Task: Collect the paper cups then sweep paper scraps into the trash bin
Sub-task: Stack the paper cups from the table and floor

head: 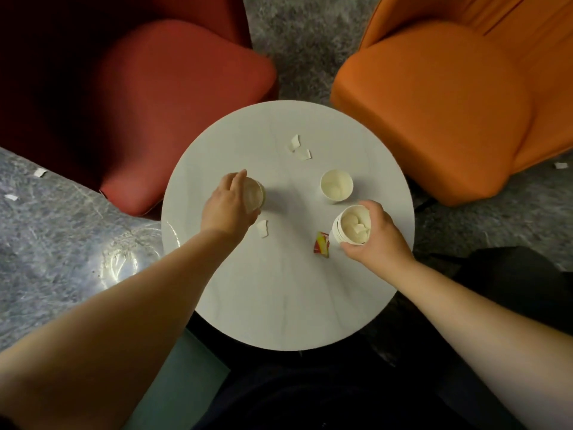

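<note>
cup collection underway on round white table (279,305): left hand (228,206) was curled round white paper cup (255,193), right hand (379,237) gripped scrap-filled stacked cups (352,225); lone cup (336,184) near table centre judged next to be nested.

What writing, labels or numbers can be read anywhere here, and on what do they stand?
None can be read.
Red and yellow wrapper on the round table: printing, if any, too blurred to read.
Paper cups, the one in the right hand, the one under the left hand and the free one: plain, no print visible.
</note>
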Motion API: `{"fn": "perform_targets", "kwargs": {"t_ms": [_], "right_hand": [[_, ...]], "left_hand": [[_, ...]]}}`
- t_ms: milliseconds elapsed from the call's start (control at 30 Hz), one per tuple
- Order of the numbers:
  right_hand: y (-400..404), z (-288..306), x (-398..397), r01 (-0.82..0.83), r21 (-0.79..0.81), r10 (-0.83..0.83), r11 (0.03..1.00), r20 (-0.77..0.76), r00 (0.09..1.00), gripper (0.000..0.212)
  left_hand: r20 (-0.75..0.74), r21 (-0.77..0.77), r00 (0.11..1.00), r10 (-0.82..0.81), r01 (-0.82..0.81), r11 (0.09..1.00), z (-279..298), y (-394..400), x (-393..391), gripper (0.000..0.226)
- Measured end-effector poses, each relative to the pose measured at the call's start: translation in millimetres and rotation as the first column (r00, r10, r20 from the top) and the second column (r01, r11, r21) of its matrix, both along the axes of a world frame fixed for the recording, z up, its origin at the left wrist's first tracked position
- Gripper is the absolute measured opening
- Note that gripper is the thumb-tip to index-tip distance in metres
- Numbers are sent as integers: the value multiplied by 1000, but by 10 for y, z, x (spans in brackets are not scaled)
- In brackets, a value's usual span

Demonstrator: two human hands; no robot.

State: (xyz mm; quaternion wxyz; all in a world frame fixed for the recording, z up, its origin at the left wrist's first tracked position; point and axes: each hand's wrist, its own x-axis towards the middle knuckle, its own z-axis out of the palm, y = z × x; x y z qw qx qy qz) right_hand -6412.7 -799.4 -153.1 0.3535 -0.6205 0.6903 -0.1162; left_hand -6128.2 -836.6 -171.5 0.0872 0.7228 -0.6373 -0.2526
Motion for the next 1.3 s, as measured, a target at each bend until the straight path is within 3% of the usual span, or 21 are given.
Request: {"fn": "perform_targets", "kwargs": {"t_ms": [267, 533, 667, 1033, 1300], "right_hand": [[-109, -77, -299, -8, 19, 8, 1000, -10, 1000, 80], [-290, -43, -431, -29, 25, 28, 999, 38, 999, 76], [-347, -39, -522, -17, 43, 16, 999, 34, 999, 76], [-403, -59, -845, 41, 41, -44, 998, 87, 995, 76], [-526, 185, -853, 75, -108, -54, 991, 190, 980, 80]], "left_hand": [[-44, 55, 999, 12, -10, 998, -156, -48, -149, 87], [-209, -230, 977, 49, -98, 968, 164, -157, -587, 84], [-229, -271, 973, -18, -45, 962, 270, -189, -861, 86], [-97, 35, 975, -199, 203, 978, -87, -429, -1397, 89], [-91, 138, 978, -189, 200, 970, -179, -470, -1438, 91]]}}
